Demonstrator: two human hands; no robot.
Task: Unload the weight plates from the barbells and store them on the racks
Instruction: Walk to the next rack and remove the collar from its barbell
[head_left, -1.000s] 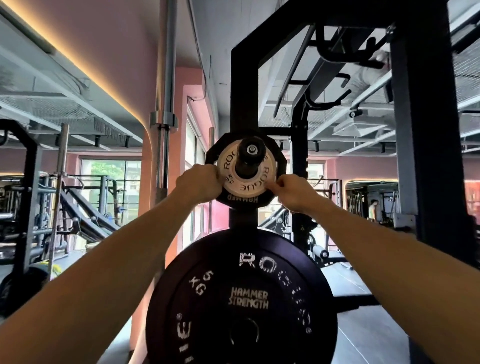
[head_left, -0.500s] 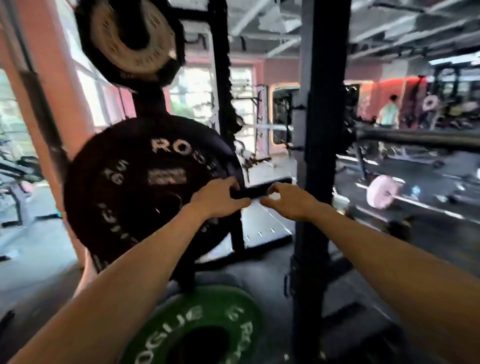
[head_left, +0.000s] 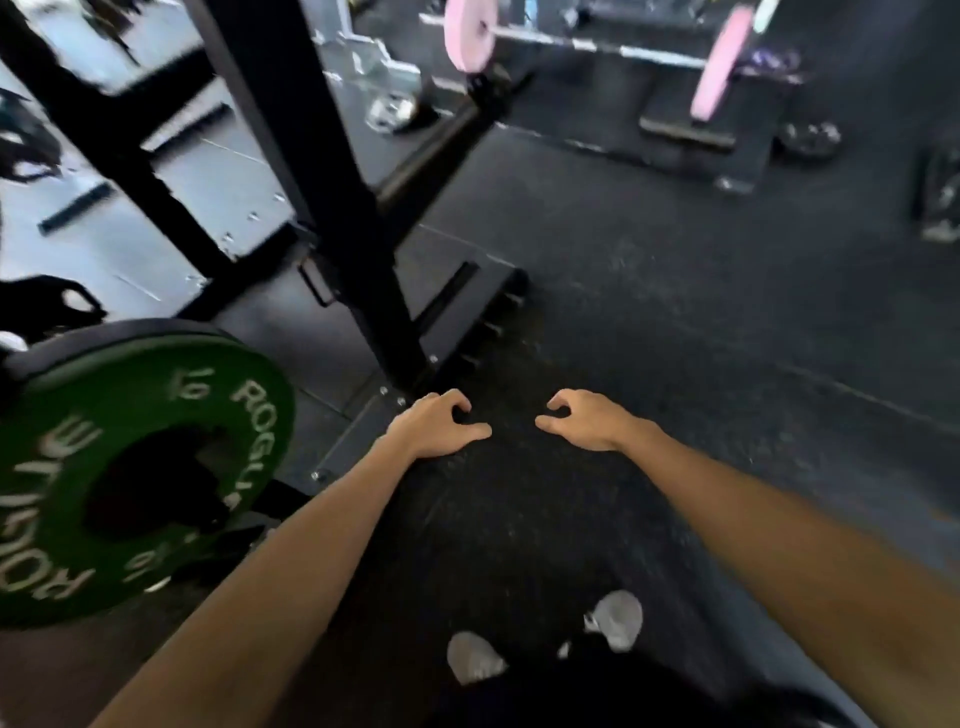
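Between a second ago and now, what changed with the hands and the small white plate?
Both hands let go of the small white plate on the rack peg and dropped; the view swung down to the floor. Now the left hand and right hand hang empty, loosely curled. The green plate remains racked.

Green weight plate, lower left: pale raised lettering around face. "ROGUE" legible near upper right rim, repeated at left and bottom edges, partly blurred. Numeral "10" near top; second numeral near bottom rim, too smeared to read.
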